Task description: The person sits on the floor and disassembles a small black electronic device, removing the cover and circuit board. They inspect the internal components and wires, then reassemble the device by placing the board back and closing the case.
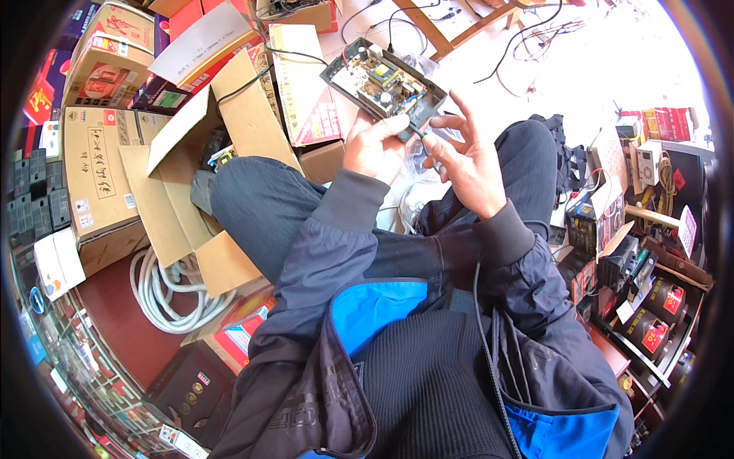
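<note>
Between my raised knees I hold an open black electronics case (432, 89) with a bare circuit board (380, 77) inside it. My left hand (376, 147) is closed on its near end, the thumb lying along the edge. My right hand (472, 164) is beside that same end, with some fingers raised and the thumb and a finger bent around a thin dark piece. That piece is too small and partly covered to name. Below the hands hangs a clear plastic bag (414, 205).
At my left an open cardboard box (173, 183) holds several electronic parts, near stacked cartons (103, 164) and a coiled pale hose (164, 306). Loose black cables (527, 34) lie on the floor by a wooden frame (462, 34). Shelves with boxes and dark reels (650, 321) stand at right.
</note>
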Motion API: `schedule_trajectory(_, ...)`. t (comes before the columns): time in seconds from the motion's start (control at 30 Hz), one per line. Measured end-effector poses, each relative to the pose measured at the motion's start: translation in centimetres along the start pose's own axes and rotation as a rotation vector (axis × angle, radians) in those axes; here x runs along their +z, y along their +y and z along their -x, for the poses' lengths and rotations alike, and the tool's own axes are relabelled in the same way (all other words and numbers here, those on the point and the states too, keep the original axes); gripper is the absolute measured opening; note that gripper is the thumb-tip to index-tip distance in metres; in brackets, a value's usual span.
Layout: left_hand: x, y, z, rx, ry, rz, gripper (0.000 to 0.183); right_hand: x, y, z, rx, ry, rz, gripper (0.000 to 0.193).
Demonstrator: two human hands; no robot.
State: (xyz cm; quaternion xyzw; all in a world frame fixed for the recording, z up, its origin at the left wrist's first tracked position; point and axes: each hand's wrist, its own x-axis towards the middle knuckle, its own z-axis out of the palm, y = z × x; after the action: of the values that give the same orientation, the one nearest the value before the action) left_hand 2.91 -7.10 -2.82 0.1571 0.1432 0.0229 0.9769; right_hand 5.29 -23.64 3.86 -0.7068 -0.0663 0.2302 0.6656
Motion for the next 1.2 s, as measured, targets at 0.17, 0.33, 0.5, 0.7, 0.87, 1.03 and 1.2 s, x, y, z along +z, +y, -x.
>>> schedule_trajectory(0.17, -0.3, 0.9, -0.4, -0.054, -0.021, 0.043, 0.054, -0.3, -0.3, 0.2, -0.086, -0.037, 0.218, 0.051)
schedule_trajectory(0.33, -0.3, 1.3, -0.3, -0.04, -0.03, 0.021, 0.051, 0.3, -0.7, 0.7, -0.095, -0.023, 0.236, 0.021)
schedule_trajectory(0.5, 0.1, 1.4, 0.0, -0.006, -0.027, -0.014, 0.05, 0.5, -1.7, 0.8, -0.078, -0.038, 0.226, 0.022)
schedule_trajectory(0.7, 0.5, 1.6, 0.1, 0.022, -0.042, -0.06, 0.049, 0.4, -1.5, 0.7, -0.16, -0.001, 0.297, 0.021)
schedule_trajectory(0.87, 0.7, 1.5, 0.3, 0.046, -0.014, -0.084, 0.044, 0.7, -1.1, 0.4, -0.273, 0.063, 0.372, 0.019)
schedule_trajectory(1.03, 0.3, 1.6, 0.0, 0.06, -0.071, -0.053, 0.045, 0.8, -1.5, 0.7, -0.261, 0.015, 0.347, 0.021)
schedule_trajectory(1.2, 0.0, 1.8, -0.1, 0.047, -0.021, -0.036, 0.048, 1.3, -1.2, 1.0, -0.284, 0.014, 0.456, 0.02)
